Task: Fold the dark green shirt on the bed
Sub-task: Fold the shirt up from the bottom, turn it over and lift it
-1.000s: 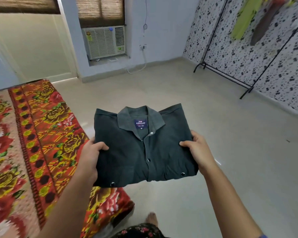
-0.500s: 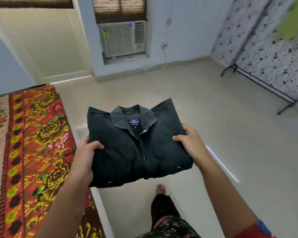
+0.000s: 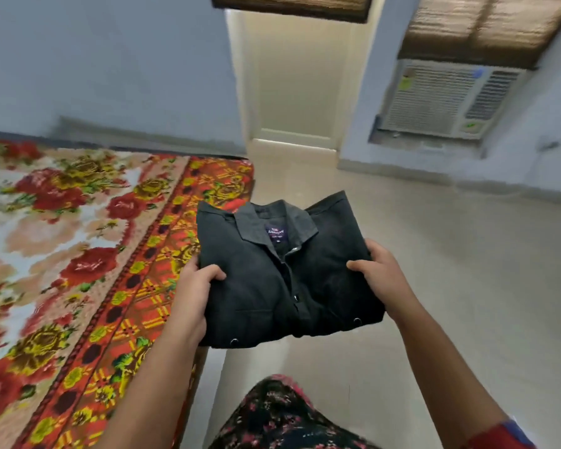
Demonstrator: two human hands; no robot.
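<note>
Now we hold the folded dark green shirt (image 3: 282, 273) flat in the air beside the bed's (image 3: 78, 254) edge, left hand (image 3: 193, 291) and right hand (image 3: 378, 275) each clamped on a side so the folds stay together.

dark green shirt (image 3: 272, 280) | folded square (collar up) | held above bed edge (image 3: 162, 241)
</note>
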